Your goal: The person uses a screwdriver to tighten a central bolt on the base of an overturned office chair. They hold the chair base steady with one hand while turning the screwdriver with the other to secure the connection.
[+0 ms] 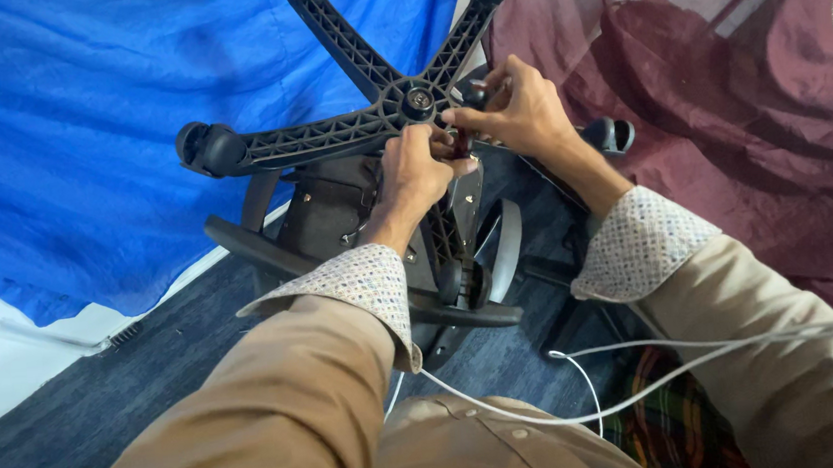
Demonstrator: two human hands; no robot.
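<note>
A blue cloth [77, 143] hung across the left of the view and a maroon sheer cloth [747, 105] across the right, above a dark grey carpet floor [82, 424]. An overturned office chair lay on that floor, its black five-spoke chair base [328, 136] turned up towards the camera, with a caster [208, 148] on the left spoke. A white cable [650, 374] trailed across the person's lap. The left hand [416, 169] rested just below the hub [417, 100], fingers curled together around a small dark part that could not be made out. The right hand [521, 109] sat just right of the hub, fingers pinched on the same spot, touching the left hand.
</note>
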